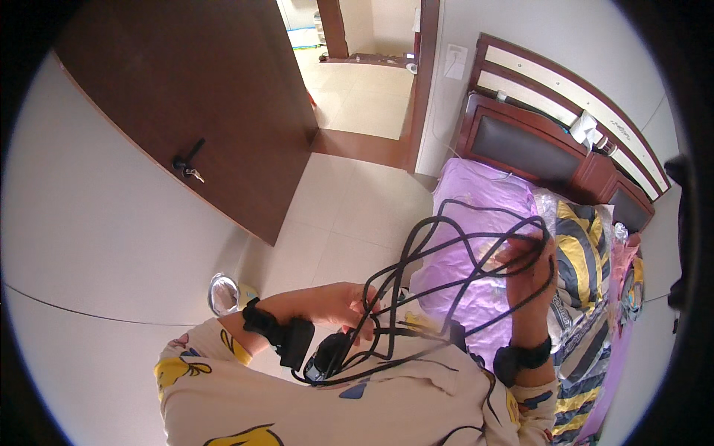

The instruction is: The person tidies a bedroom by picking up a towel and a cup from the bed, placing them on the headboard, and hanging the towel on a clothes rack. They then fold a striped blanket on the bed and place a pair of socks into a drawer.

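A long black cable [405,260] hangs in several loose, crossing loops in front of my chest. My right hand [524,256] is raised at the right, over the bed, with its fingers closed around the upper loops. Lower and to the left, my left hand [355,306] grips strands of the same cable near their lower bend. Some fingers of both hands are hidden behind the cable. Beneath my left hand, a dark rounded object [327,357] lies against my shirt, partly covered by strands. Black straps circle both forearms; the left one carries a black box [295,343].
To the right stands a bed with a purple sheet [476,182], a striped yellow-and-black quilt [580,253] and a dark wooden headboard [528,145]. A brown door [201,97] with keys in its lock stands ajar at the left. A small bin [223,295] sits on the tiled floor.
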The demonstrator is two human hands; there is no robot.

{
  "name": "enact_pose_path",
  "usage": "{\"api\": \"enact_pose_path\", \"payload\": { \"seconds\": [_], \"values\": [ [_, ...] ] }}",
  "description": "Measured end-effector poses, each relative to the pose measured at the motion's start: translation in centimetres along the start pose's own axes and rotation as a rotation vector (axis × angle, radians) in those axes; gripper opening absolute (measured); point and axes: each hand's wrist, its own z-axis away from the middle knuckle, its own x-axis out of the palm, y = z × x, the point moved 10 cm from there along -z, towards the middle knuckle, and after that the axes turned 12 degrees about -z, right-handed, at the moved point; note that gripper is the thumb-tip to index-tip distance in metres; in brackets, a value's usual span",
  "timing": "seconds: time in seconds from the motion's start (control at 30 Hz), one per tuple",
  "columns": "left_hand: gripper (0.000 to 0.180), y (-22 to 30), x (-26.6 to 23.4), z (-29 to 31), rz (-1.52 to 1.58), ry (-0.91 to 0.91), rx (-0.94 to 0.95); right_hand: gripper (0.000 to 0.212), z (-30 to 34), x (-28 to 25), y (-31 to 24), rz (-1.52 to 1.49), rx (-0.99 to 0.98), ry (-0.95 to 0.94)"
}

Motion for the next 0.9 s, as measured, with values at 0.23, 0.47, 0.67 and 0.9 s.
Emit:
{"api": "enact_pose_path", "payload": {
  "seconds": [0.23, 0.47, 0.67, 0.9],
  "values": [
    [0.038, -0.4, -1.1, 1.2, 0.356, -0.122, 0.065, 0.032, -0.2, -0.7, 1.6, 0.106, 0.1, 0.009],
    [0.03, -0.3, -1.5, 1.1, 0.213, -0.175, 0.185, 0.029, 1.5, -1.9, 7.0, 0.052, 0.399, -0.041],
    [0.029, -1.1, -0.8, 1.1, 0.295, -0.172, 0.167, 0.015, 5.4, -0.8, 11.5, 0.638, 0.823, -0.406],
    [0.031, -1.0, 0.1, 1.1, 0.535, -0.215, 0.265, 0.011, 2.4, 6.2, 3.9, 1.32, 0.117, -0.592]
  ]
}}
